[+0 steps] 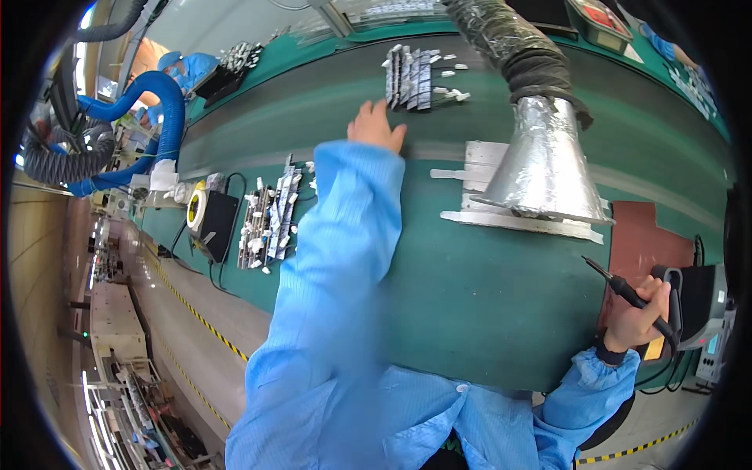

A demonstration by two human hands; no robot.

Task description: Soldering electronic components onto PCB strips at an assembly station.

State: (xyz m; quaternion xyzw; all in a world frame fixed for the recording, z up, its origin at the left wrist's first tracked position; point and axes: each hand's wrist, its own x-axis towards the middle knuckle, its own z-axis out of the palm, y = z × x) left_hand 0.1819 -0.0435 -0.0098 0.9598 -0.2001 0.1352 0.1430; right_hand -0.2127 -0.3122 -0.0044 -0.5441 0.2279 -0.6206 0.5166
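Note:
My left hand (376, 128) reaches far across the bench with its fingers apart, holding nothing. Just beyond its fingertips, slightly to the right, lies a row of narrow strips (409, 77) with white connectors and short leads; whether a finger touches them I cannot tell. My right hand (636, 317), a dark band at the wrist, is closed round the handle of a soldering iron (621, 287). The iron's metal tip points up and left over the green mat. A second group of strips with white connectors (270, 213) lies left of my left forearm.
A foil-covered exhaust hood (544, 168) hangs over a pale flat fixture (482, 160). A reddish-brown pad (636, 239) and a soldering station (701, 301) stand at the right. A black box (213, 223) sits at the left bench edge; blue ducting (174, 110) and people in blue are behind.

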